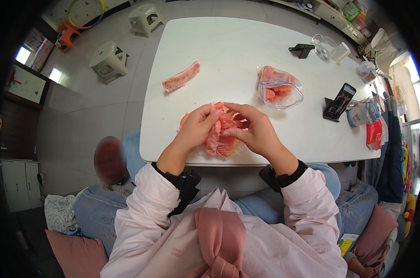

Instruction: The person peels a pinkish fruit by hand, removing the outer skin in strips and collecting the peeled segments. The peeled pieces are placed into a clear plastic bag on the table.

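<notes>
My left hand [198,125] and my right hand [254,129] meet near the table's front edge, both closed on a piece of pink pomelo flesh [227,120] with pale membrane. Below them lie more pink pieces and peeled membrane [217,144], on what looks like clear plastic film. Some of the fruit is hidden by my fingers. Further back on the left, a single pomelo segment [181,77] lies apart on the white table. To the right of my hands, a clear zip bag [281,87] holds pink flesh, its mouth facing me.
On the white table [231,41], a phone on a stand [339,102], a blue-lidded bottle [363,113] and a red packet [374,135] stand right. Behind are a black stand [302,50] and a clear jug [324,47]. Plastic stools [110,62] stand left; part of another person [373,267] shows lower right.
</notes>
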`<state>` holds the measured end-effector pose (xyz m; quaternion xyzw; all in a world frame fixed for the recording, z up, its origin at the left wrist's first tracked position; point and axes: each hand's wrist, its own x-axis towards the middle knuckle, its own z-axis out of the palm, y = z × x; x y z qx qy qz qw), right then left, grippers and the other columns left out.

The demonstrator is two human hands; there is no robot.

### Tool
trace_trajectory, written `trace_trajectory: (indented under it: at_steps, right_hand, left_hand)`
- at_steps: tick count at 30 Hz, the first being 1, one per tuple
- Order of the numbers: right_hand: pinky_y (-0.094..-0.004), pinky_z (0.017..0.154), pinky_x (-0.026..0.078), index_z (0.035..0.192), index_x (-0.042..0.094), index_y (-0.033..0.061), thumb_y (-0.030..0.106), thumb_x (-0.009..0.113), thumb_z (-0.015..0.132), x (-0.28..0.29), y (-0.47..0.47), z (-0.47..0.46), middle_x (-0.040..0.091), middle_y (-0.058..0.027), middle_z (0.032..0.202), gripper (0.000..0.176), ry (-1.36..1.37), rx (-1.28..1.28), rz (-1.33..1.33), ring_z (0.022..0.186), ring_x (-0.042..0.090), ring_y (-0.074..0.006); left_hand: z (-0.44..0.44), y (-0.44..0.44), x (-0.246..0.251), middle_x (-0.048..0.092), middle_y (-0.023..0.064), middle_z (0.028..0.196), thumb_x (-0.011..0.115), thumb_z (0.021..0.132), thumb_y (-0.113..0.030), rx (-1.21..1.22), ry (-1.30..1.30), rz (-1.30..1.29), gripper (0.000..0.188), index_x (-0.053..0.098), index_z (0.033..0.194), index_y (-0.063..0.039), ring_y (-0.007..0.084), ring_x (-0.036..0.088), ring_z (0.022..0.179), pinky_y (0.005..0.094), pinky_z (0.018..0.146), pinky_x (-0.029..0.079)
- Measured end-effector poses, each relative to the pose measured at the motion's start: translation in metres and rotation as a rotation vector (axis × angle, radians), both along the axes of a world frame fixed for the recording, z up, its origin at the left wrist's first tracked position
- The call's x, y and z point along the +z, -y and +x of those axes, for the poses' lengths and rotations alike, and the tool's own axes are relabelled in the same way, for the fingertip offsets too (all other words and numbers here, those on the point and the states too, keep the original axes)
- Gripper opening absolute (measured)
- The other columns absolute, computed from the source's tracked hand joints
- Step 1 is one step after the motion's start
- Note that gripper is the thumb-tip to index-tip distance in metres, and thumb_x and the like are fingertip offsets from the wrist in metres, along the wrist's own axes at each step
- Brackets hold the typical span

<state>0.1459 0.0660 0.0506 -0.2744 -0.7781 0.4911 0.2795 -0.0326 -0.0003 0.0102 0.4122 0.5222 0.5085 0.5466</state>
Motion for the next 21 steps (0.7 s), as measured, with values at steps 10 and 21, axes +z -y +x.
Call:
trace_trajectory:
  at_steps: [10,21]
  right_hand:
    - [-0.0259,0.073,0.051,0.106,0.066,-0.0005,0.008,0.068,0.084,-0.013,-0.021,0.003,0.068,-0.0073,0.091,0.024,-0.047,0.136,-0.345,0.079,0.062,-0.0116]
    - [-0.0257,0.072,0.050,0.106,0.066,-0.0006,0.009,0.068,0.084,-0.012,-0.017,0.001,0.068,-0.0071,0.089,0.024,-0.043,0.077,-0.313,0.078,0.061,-0.0111]
  left_hand:
    - [0.003,-0.005,0.000,0.051,-0.0039,0.079,0.051,0.097,-0.019,-0.035,-0.016,0.076,0.021,0.055,0.085,-0.003,0.0047,0.043,0.073,0.0213,0.067,0.040]
    - [0.006,-0.002,0.003,0.051,-0.0030,0.075,0.052,0.096,-0.021,0.018,-0.147,0.117,0.021,0.055,0.085,-0.003,0.0055,0.044,0.071,0.0218,0.066,0.040]
